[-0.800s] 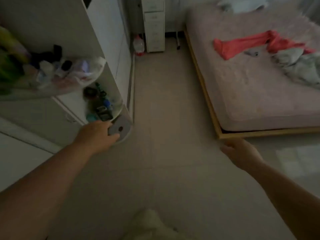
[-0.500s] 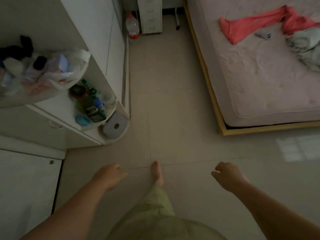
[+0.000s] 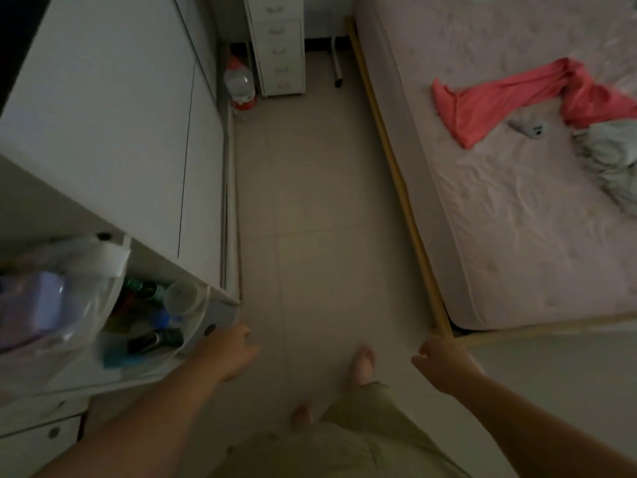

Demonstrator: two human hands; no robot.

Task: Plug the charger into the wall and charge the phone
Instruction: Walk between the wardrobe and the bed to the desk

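clear floor lane (image 3: 320, 201) mid-frame between wardrobe (image 3: 113, 115) and bed (image 3: 517, 208); left hand (image 3: 225, 351), right hand (image 3: 443, 362) loosely curled, empty; lower-left shelf (image 3: 144, 326) holds bottles.

The floor (image 3: 327, 188) is smooth pale tile with a dull sheen, and the wardrobe (image 3: 113, 108) beside it has flat, matt white panels. The bed frame (image 3: 396, 174) looks like light wood, under a mattress (image 3: 517, 243) covered in soft, wrinkled pink cloth with a crumpled coral-red cloth (image 3: 499, 98) lying on it. A clear plastic bottle (image 3: 240, 88) stands by the white drawer unit (image 3: 281, 46), and a glossy, transparent plastic bag (image 3: 69, 298) sits on the shelf.
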